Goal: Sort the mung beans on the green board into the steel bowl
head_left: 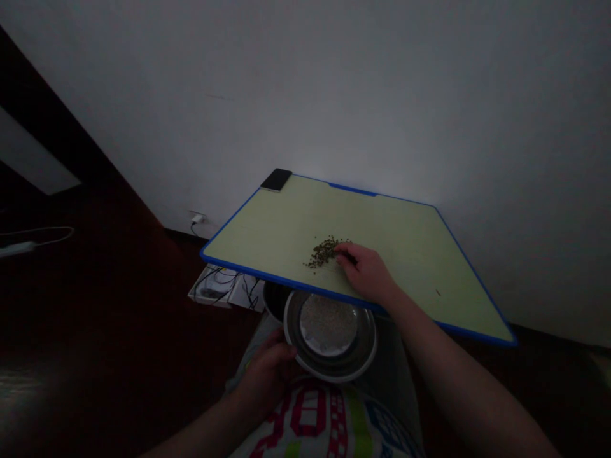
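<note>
My left hand [272, 369] grips the near left rim of a round metal bowl [367, 356], thumb over the edge. The bowl sits at my lap, just under the table's front edge, and a pale round patch shows inside it. Above the table, my right hand [361, 267] has its fingers bent at the right side of a small pile of dark grains [322, 252], like seeds or dried bits. Its thumb and fingertips are close together; whether grains are pinched between them is too small to tell.
The pale green tabletop [405, 254] has a blue rim and stands against a white wall. A black phone or tablet [276, 179] lies at its far left corner. Below on the left are a box with cables [213, 286] and a dark pot [274, 299]. A plug [197, 218] sits in the wall.
</note>
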